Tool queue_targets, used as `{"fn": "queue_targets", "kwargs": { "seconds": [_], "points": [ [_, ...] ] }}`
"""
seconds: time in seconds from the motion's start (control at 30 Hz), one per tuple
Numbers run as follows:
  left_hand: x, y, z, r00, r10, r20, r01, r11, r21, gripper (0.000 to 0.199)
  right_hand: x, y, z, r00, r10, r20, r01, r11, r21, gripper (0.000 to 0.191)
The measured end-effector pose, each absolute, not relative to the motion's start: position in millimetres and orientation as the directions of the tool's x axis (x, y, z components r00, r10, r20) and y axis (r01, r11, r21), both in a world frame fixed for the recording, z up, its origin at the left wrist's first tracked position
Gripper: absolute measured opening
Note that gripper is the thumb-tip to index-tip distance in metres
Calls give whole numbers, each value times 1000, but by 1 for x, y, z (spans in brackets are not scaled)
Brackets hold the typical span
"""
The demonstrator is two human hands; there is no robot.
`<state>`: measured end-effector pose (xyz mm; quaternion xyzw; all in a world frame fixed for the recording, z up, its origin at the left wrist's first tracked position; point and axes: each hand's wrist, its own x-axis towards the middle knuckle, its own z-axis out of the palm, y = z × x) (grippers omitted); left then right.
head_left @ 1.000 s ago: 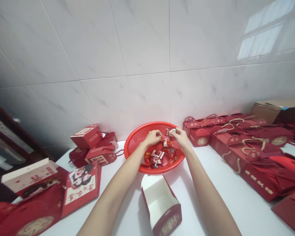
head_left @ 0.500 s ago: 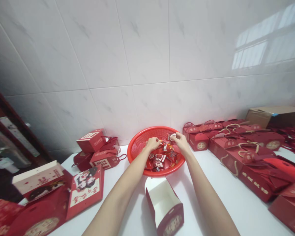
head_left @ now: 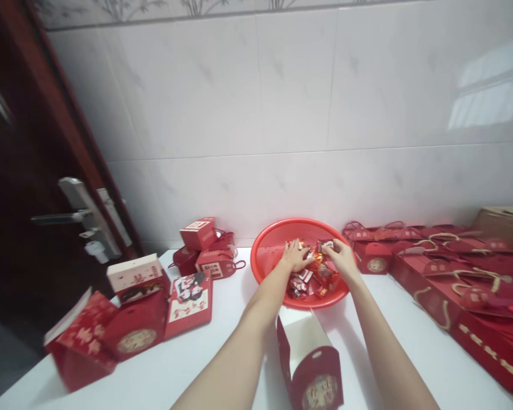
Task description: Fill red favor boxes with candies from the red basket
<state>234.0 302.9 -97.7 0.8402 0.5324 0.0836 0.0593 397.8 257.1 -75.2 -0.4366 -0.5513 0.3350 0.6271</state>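
Note:
A red plastic basket (head_left: 260,250) holds a heap of small wrapped candies (head_left: 312,282) in red, gold and white. Inside it, my left hand (head_left: 296,257) rests on the heap with its fingers spread, holding nothing that I can see. At the basket's right side, my right hand (head_left: 342,259) pinches a small wrapped candy (head_left: 325,245) with a dark and white wrapper. Between my forearms, just in front of the basket, stands an open-topped red gift box (head_left: 318,378) with a pale inside and a gold emblem on its near face.
Red gift boxes (head_left: 218,259) are stacked left of the basket. Further left lie a box with a printed couple (head_left: 190,296) and several others. Many closed red boxes with rope handles (head_left: 436,285) line the right. Behind is a tiled wall (head_left: 290,188); a dark door (head_left: 21,188) is at left.
The view has swung left, showing more of the door. My left hand's fingers have spread flat over the candies. The right hand still pinches a candy, now lower, close to the heap.

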Motion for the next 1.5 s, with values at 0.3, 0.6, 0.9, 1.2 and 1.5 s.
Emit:
{"fn": "queue_targets", "kwargs": {
  "seconds": [0.3,0.6,0.9,1.2,1.5],
  "points": [
    [228,285,-99,342,906,250,930,-364,47,54,400,243,-76,152,896,417,240,376,-895,29],
    [230,274,-92,234,882,409,967,-256,0,42,400,240,-83,143,863,484,234,446,-864,32],
    [239,274,-90,63,885,461,987,-124,103,61,396,231,-80,258,790,556,279,490,-826,26],
    [239,272,-92,79,868,490,973,-175,153,55,390,226,-74,281,777,563,267,500,-824,21],
    [248,267,-92,119,830,545,945,-263,194,31,387,230,-81,316,781,539,201,500,-843,18]
  ]
}}
